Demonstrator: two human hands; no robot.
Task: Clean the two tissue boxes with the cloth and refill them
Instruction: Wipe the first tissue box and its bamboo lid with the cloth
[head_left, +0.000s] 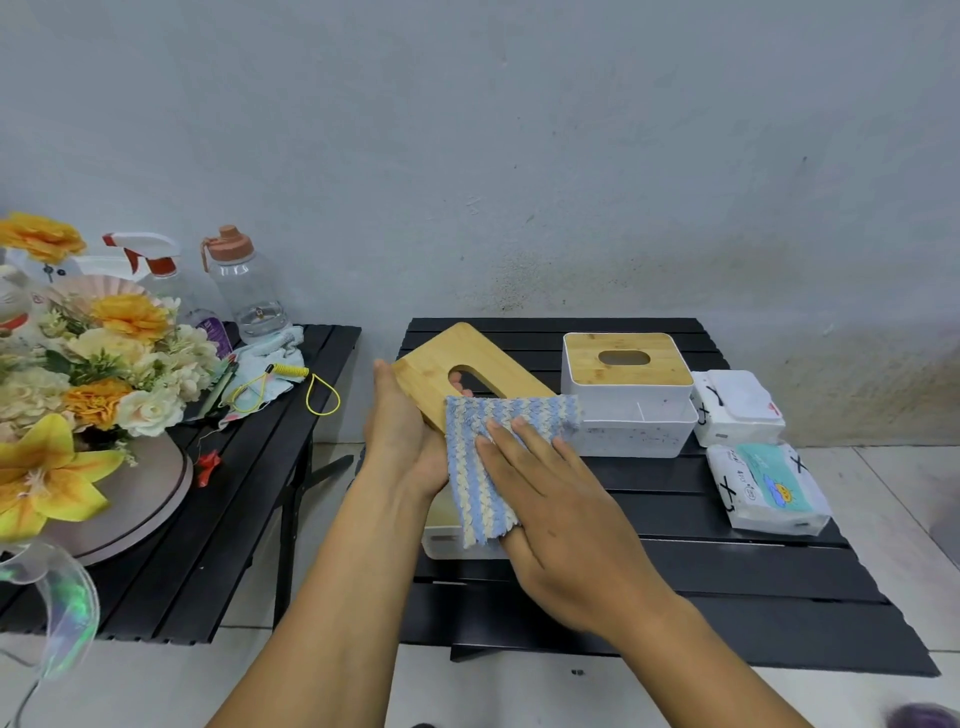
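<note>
Right hand: straight, spread fingers press the striped cloth flat onto a bamboo lid. Left hand: grips the tilted lid's edge, fingertips showing through its slot. Beneath both hands, a lidless white box stands on the table. Beyond the right fingers, a second tissue box, lid on; to their right, tissue packs.

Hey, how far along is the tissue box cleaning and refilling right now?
Early. Done: one box's bamboo lid is off. In hand: the left hand holds that lid while the right hand presses the striped cloth on it. Left: its white base below the hands, the second box with its lid on, and both tissue packs, apparently unopened.
</note>
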